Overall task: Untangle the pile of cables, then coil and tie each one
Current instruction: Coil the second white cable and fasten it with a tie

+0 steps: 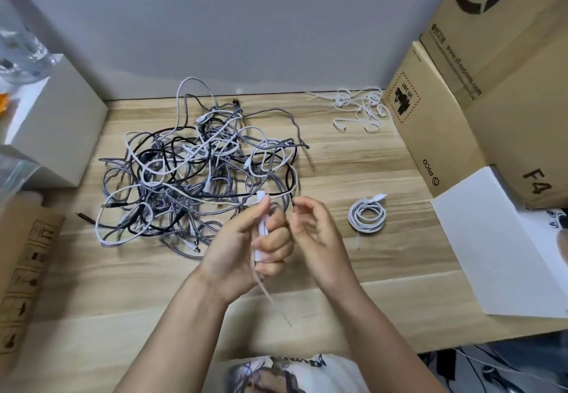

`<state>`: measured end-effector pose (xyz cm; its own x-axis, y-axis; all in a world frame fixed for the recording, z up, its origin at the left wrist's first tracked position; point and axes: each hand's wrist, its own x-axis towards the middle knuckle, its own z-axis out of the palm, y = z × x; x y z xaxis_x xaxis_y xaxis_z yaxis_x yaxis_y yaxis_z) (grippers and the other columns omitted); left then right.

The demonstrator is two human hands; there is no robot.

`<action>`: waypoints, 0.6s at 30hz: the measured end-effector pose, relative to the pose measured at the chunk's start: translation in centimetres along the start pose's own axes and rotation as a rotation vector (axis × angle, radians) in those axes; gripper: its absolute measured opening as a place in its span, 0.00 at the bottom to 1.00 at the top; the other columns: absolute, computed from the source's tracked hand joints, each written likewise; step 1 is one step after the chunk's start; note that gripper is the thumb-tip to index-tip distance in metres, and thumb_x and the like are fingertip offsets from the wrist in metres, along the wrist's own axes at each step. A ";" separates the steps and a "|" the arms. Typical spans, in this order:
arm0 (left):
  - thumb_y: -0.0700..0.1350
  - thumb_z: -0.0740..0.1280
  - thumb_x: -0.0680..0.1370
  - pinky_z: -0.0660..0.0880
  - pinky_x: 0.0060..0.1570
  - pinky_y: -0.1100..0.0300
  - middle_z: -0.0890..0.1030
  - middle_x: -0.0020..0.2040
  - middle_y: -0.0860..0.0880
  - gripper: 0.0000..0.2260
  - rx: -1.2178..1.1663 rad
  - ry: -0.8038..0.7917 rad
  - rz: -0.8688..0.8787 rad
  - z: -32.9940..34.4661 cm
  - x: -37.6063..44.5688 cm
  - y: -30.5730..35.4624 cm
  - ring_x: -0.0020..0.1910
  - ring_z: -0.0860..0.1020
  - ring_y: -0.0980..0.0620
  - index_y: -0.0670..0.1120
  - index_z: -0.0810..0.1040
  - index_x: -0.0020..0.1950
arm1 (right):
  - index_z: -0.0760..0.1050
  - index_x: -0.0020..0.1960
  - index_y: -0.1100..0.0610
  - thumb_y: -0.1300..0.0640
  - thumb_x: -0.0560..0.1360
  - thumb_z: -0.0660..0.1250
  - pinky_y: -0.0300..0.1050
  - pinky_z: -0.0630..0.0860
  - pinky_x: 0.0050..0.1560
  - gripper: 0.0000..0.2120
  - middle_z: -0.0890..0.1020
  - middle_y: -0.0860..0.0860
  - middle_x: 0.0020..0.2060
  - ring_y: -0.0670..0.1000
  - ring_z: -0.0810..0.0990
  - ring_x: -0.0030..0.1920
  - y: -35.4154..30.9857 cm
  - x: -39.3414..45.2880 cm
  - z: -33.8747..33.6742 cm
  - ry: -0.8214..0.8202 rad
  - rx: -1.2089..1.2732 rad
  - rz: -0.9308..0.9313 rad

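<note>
A big tangle of white, grey braided and black cables [196,174] lies on the wooden table [353,269], left of centre. My left hand [246,248] grips a white cable [262,232] folded into a short bundle, with a loose end trailing down toward me. My right hand [316,232] hovers just right of it, fingers curled, thumb and forefinger close together near a thin dark cable end; whether they pinch it is unclear. One white cable [367,216] lies coiled on the table to the right.
A heap of white ties [359,109] lies at the back right. Cardboard boxes [461,91] stand along the right side, with a white box [498,239] in front of them. Another white box [52,122] and a cardboard piece [27,269] line the left.
</note>
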<state>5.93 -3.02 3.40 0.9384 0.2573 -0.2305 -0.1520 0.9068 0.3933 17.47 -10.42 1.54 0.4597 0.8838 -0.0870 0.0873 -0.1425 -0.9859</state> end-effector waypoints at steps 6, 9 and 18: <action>0.54 0.64 0.77 0.56 0.23 0.66 0.61 0.23 0.52 0.16 -0.091 -0.100 -0.105 -1.4 2.5 -0.5 0.25 0.60 0.55 0.46 0.72 0.34 | 0.77 0.45 0.56 0.56 0.77 0.62 0.35 0.73 0.42 0.06 0.80 0.52 0.39 0.45 0.77 0.41 0.6 0.4 -1.1 -0.104 0.281 0.203; 0.56 0.64 0.74 0.57 0.20 0.68 0.66 0.23 0.53 0.15 -0.020 0.257 -0.073 -2.2 4.5 -1.1 0.22 0.66 0.57 0.47 0.72 0.35 | 0.77 0.44 0.57 0.61 0.79 0.61 0.39 0.72 0.40 0.08 0.80 0.53 0.36 0.46 0.76 0.37 1.9 1.6 -1.9 -0.015 0.232 0.220; 0.38 0.58 0.81 0.72 0.35 0.64 0.77 0.33 0.52 0.08 0.473 0.750 0.115 -5.1 11.3 -4.8 0.30 0.75 0.59 0.47 0.72 0.45 | 0.80 0.40 0.60 0.44 0.71 0.60 0.53 0.71 0.58 0.19 0.78 0.57 0.47 0.56 0.76 0.52 10.5 5.6 -4.8 0.267 -0.366 0.371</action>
<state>15.70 -2.74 -5.67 0.4507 0.6394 -0.6229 0.0663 0.6719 0.7377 25.20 -9.06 -8.64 0.7201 0.6094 -0.3318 0.1554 -0.6077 -0.7788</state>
